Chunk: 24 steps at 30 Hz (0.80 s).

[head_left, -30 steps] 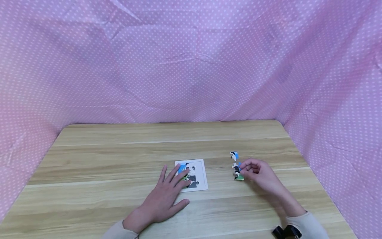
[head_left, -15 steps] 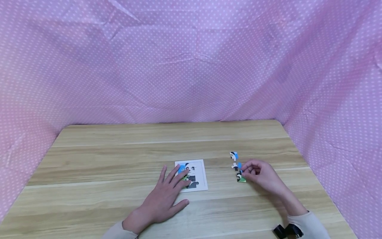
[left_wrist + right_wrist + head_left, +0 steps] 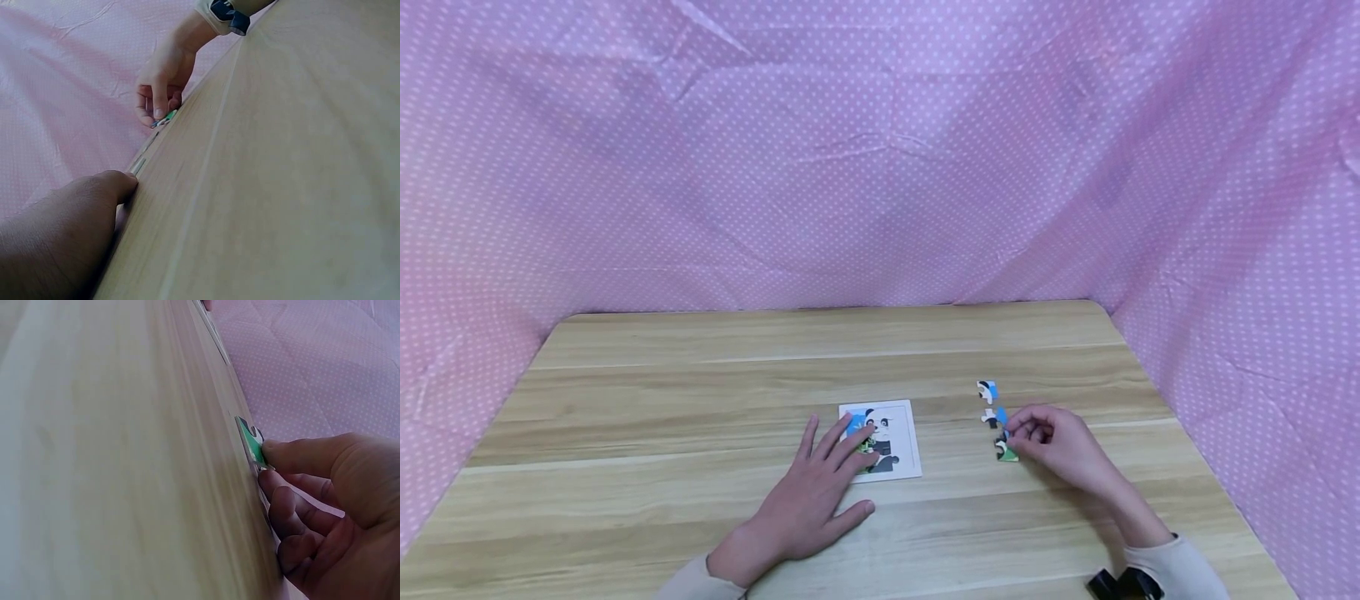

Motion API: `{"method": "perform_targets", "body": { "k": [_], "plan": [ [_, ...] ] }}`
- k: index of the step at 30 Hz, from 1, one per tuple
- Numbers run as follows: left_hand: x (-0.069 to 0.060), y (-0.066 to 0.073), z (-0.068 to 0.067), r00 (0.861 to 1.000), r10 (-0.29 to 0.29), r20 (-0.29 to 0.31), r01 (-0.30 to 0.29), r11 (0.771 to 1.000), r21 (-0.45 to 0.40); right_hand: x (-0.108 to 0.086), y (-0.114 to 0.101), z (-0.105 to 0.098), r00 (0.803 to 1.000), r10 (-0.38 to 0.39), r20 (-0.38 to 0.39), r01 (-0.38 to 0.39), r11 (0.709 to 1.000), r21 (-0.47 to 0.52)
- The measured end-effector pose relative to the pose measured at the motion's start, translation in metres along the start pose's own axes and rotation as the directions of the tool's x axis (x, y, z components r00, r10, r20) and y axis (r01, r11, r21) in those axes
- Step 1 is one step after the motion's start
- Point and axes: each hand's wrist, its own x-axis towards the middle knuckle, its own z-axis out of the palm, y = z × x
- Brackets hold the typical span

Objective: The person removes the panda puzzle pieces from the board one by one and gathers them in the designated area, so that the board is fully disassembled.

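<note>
Pinching the green-cornered puzzle piece (image 3: pixel 253 447) between thumb and finger, the right hand (image 3: pixel 1067 446) is hovering low over the wooden table (image 3: pixel 700 392), its other fingers curling inward. Whether that piece is lifting off the wood or resting an edge on it, I cannot tell. Away to the left of that hand, the puzzle board (image 3: pixel 906 458) is lying partly under the left hand (image 3: pixel 808 504), whose fingers are spreading wide and gripping nothing.

The grip on the piece is looking shallow, with only the fingertips holding it, so a slight roll of the thumb could be flipping it face down or skidding it away. Just beyond the right fingertips, the blue-edged piece (image 3: pixel 991 418) is lying so near (perhaps touching, it is hard to say) that a leftward sweep could be dragging it along. The panda-ear piece (image 3: pixel 987 391), farther from that hand, is facing less danger.

Over at the left hand, the fingers are covering part of the panda picture, so a badly seated edge there could be going unnoticed. Too light a touch could be letting the board slide; a sideways push could be working the fitted pieces loose.
</note>
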Motion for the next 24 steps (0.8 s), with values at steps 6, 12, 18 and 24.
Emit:
{"method": "perform_targets", "body": {
  "k": [6,12,18,24],
  "plan": [
    [0.0005,0.0005,0.0,1.0,-0.006,0.006,0.006,1.0,-0.005,-0.0007,0.0012,0.0015,1.0,-0.013,-0.01,0.013,0.999,-0.03],
    [0.0004,0.0007,0.0,1.0,-0.009,0.008,0.009,1.0,-0.017,-0.0006,0.0021,0.0019,0.999,-0.035,-0.02,0.033,0.998,-0.057],
    [0.0001,0.0007,0.0013,1.0,-0.007,0.0,0.007,1.0,-0.012,-0.0012,0.0019,0.0022,0.999,-0.041,-0.027,0.039,0.998,-0.058],
    [-0.0001,0.0006,0.002,1.0,0.002,-0.024,-0.002,1.0,-0.012,-0.001,0.0012,0.002,0.998,-0.046,-0.031,0.045,0.998,-0.053]
  ]
}}
